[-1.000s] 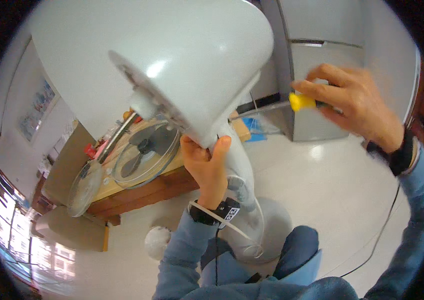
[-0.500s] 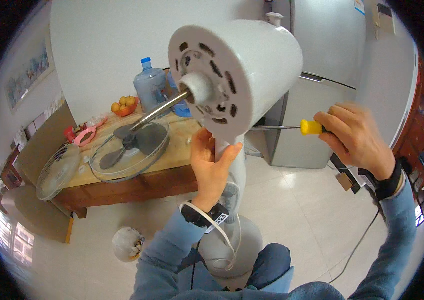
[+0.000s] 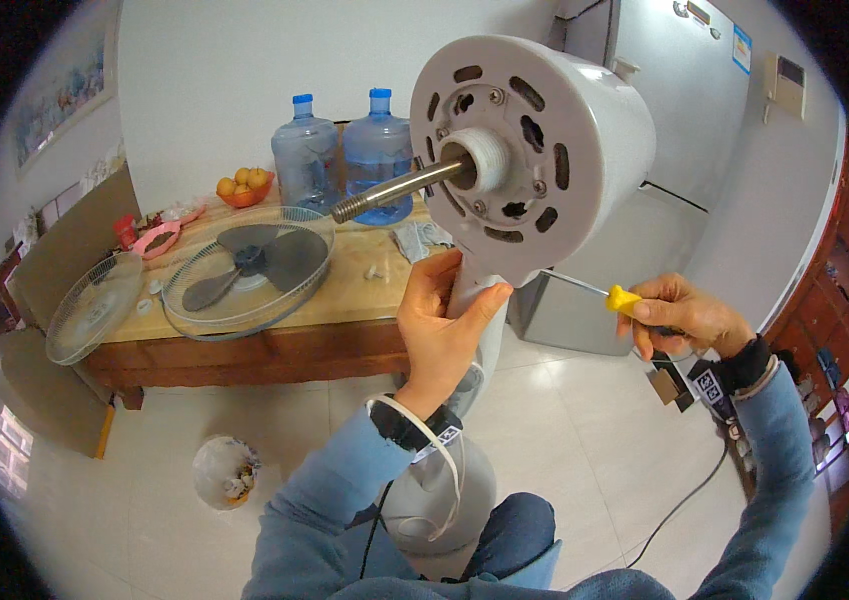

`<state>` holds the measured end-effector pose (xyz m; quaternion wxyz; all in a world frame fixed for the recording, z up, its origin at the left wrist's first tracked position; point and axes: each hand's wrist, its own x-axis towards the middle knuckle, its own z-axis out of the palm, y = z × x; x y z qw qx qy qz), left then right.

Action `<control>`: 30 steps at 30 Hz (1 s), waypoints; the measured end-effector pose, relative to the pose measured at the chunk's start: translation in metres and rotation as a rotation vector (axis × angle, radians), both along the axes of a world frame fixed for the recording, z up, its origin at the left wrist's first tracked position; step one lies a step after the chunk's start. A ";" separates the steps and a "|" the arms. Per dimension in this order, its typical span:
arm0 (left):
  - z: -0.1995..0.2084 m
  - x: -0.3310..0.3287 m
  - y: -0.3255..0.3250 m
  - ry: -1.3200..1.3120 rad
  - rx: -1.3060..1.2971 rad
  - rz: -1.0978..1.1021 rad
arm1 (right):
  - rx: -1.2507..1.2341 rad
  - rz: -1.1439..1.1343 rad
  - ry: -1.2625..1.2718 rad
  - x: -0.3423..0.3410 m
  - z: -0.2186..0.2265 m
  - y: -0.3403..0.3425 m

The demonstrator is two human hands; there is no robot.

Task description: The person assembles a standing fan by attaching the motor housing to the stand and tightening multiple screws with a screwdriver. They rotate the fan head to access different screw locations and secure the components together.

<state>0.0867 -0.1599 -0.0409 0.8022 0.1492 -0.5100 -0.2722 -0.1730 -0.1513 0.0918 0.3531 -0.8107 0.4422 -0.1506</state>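
Note:
A white fan motor housing tops a pole in front of me, its vented face turned left and toward me. A bare metal shaft sticks out of its threaded collar. My left hand is wrapped round the fan's neck just under the housing. In my right hand is a screwdriver with a yellow and dark handle. Its shank points left to the rear of the neck; the tip is hidden behind it. A white cord hangs by my left wrist, above the round fan base.
On the wooden table at left lie grey fan blades in a wire guard and another guard. Two blue water bottles and a fruit bowl stand behind. A refrigerator rises at right; a bagged bin is on the floor.
The housing now sits further right in view and shows more of its vented face. My right hand and the screwdriver are lower, the shank slanting up to the left. My left hand keeps its hold.

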 end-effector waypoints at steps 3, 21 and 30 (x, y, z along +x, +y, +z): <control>0.001 0.000 0.000 0.002 -0.005 -0.004 | -0.606 0.079 0.334 0.004 0.009 0.002; -0.002 0.000 -0.005 0.024 -0.036 -0.030 | 0.018 0.007 0.081 0.008 0.016 0.006; -0.002 0.002 -0.005 0.053 -0.024 -0.016 | -1.645 0.170 0.609 0.023 0.011 0.020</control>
